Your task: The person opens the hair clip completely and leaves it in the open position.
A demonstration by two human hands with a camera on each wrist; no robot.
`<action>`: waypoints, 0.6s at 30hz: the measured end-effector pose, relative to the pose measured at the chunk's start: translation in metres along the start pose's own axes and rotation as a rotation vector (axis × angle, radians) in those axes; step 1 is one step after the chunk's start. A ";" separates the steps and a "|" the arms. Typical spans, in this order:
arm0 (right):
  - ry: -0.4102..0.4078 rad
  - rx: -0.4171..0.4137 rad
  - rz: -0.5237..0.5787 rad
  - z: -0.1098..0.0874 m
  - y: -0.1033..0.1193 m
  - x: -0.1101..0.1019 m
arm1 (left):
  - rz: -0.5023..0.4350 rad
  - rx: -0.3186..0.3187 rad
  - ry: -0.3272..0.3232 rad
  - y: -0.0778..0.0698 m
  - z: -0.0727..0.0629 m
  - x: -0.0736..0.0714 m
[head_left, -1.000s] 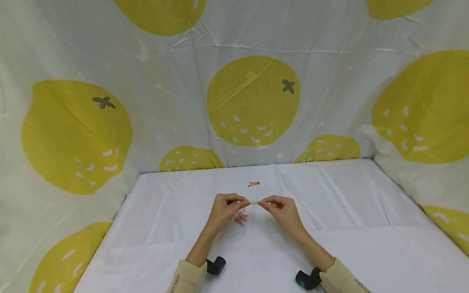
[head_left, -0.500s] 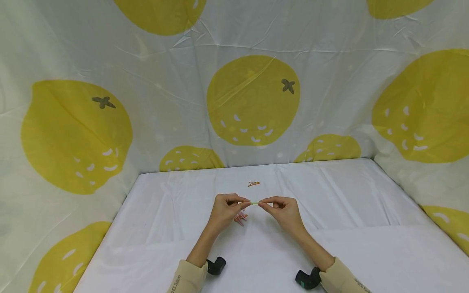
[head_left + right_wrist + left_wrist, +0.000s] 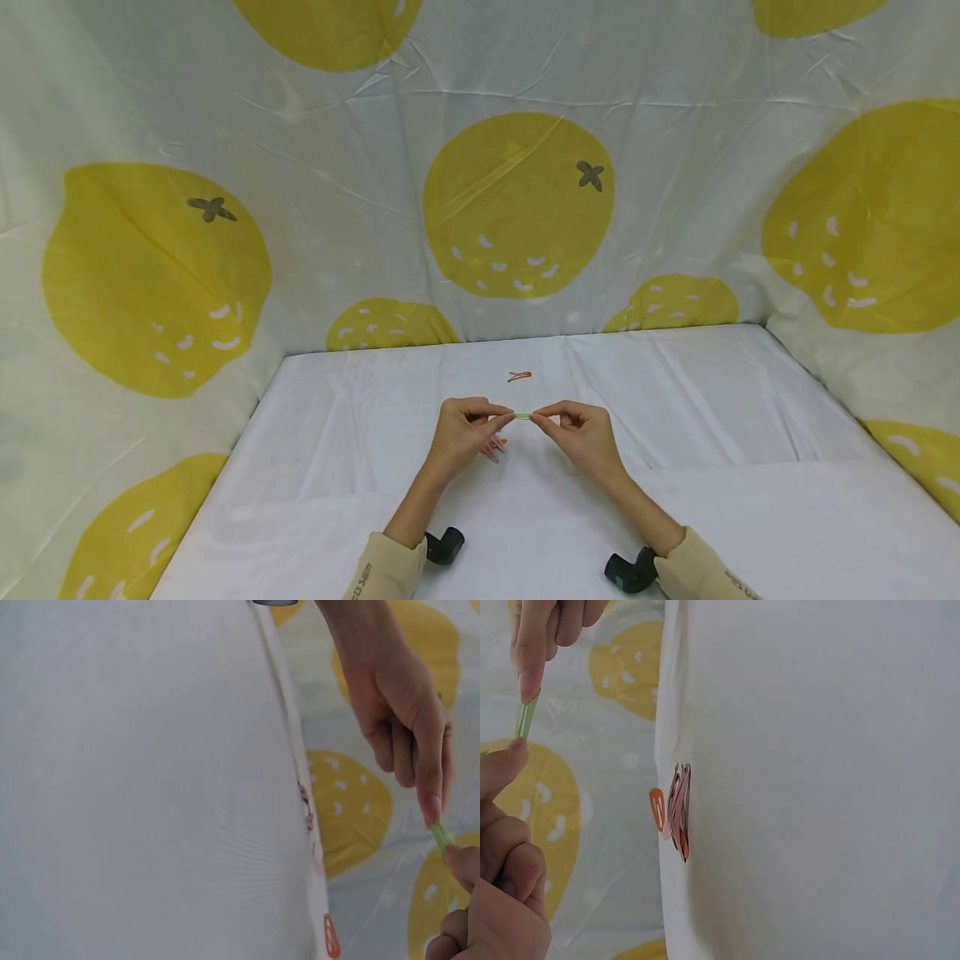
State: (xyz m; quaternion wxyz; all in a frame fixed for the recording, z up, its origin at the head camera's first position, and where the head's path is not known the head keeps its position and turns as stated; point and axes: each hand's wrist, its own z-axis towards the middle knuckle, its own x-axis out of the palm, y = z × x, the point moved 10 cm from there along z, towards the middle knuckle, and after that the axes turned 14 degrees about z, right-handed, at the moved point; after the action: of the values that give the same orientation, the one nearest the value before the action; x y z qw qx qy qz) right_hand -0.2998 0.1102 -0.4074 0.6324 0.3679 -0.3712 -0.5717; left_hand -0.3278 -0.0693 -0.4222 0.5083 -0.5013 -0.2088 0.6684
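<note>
A small light-green snap hair clip [image 3: 526, 716] spans the gap between the two hands, raised over the table. My left hand [image 3: 465, 429] pinches one end with thumb and forefinger. At the other end, thumb and forefinger of my right hand [image 3: 579, 429] pinch it too. The fingertips cover both ends, so only the middle shows. Below and beside the left hand, a small pile of pink and orange hair clips [image 3: 681, 814] lies on the table, partly hidden by that hand in the head view. Farther back lies a single orange hair clip [image 3: 653, 796].
A white cloth covers the table [image 3: 675, 517]. Behind and at both sides hangs a pale curtain [image 3: 360, 208] with large yellow fruit prints. Black camera mounts [image 3: 446, 546] stick out from both wrists near the beige sleeves [image 3: 386, 567].
Both hands keep their pinch on the green hair clip and have shifted only very slightly to the right. The clips on the table have not moved.
</note>
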 end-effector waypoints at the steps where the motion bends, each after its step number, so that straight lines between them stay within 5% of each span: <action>1: -0.002 -0.009 -0.003 0.000 0.001 0.000 | 0.006 0.003 -0.004 -0.001 0.000 0.000; 11: -0.019 -0.091 -0.017 -0.001 0.004 -0.001 | 0.024 0.053 -0.046 -0.007 -0.001 0.002; 18: 0.003 -0.070 -0.023 0.000 -0.002 -0.001 | 0.042 0.018 -0.042 -0.010 -0.001 0.002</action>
State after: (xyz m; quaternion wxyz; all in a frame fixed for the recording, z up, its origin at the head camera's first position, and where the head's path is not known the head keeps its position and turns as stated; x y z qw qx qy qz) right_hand -0.3006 0.1114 -0.4099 0.6388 0.3508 -0.3459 -0.5910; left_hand -0.3219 -0.0636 -0.4156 0.4942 -0.4868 -0.2031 0.6911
